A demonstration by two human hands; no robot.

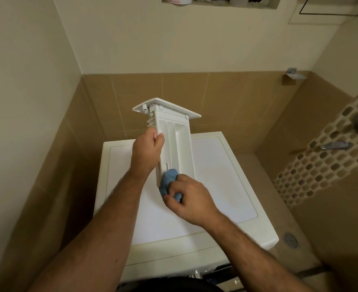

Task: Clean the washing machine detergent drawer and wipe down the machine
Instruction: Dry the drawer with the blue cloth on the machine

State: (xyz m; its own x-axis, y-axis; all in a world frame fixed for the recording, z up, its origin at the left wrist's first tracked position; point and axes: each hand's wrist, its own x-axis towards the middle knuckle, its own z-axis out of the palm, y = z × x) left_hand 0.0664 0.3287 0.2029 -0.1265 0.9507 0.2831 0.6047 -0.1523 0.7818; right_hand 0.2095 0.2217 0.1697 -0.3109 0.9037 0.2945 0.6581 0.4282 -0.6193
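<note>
left hand (147, 147) grips detergent drawer (175, 142) above washing machine (222, 165); right hand (191, 202) fingers (169, 200) clutch blue cloth (168, 182) against its lower end.

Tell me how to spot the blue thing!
Find the white washing machine in the tiled corner. Above its lid, the left hand grips a long white detergent drawer. The cloth is the bunched blue lump the right hand presses against the drawer's near end.

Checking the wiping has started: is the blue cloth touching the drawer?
Touching. The head view shows the blue cloth, bunched in the right hand, pressed against the near end of the detergent drawer, which the left hand grips.
</note>
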